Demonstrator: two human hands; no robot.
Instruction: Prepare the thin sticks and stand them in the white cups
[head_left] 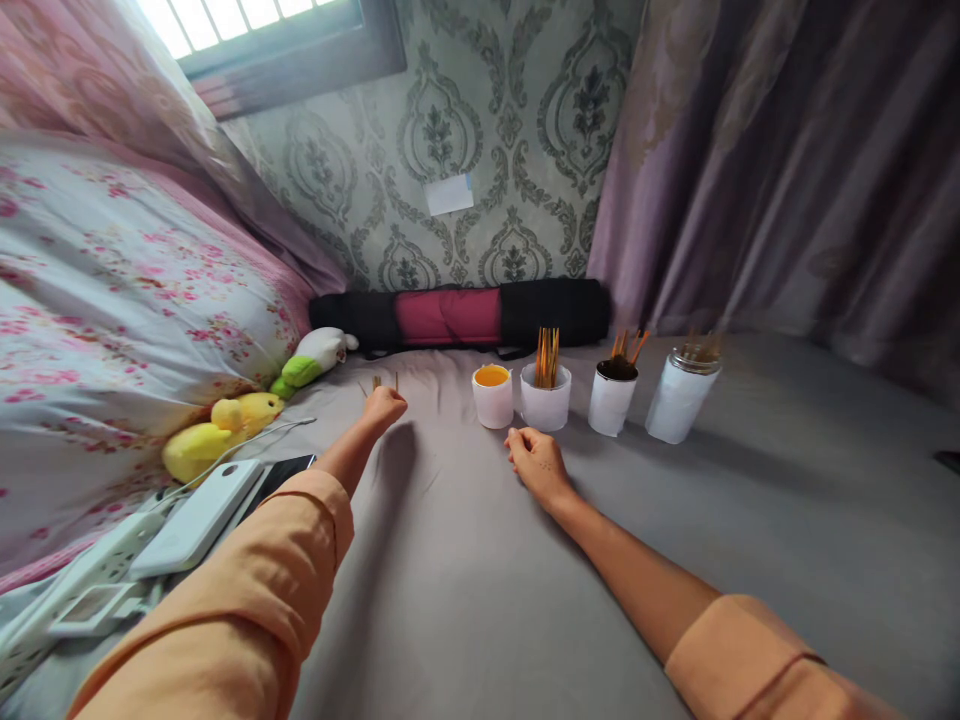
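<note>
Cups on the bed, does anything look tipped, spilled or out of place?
Nothing spilled. The four cups stand in a row on the grey sheet; only the rightmost cup seems to lean right, perhaps from the lens. The left hand holds thin sticks.

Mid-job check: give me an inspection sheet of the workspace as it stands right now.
Surface: grey sheet, slightly wrinkled.
Job's things: orange-filled cup, cup of sticks, dark-filled cup and jar in a row; thin sticks poke up from the left hand.
Clutter: yellow plush, green plush, power bank, phone, power strip on the left; black-and-pink roll by the wall.
Hands: left hand closed on the thin sticks; right hand curled shut, resting on the sheet before the cups.
Cables: white cable beside the yellow plush.
Surroundings: patterned wallpaper, window, purple curtain, floral bedding.
</note>
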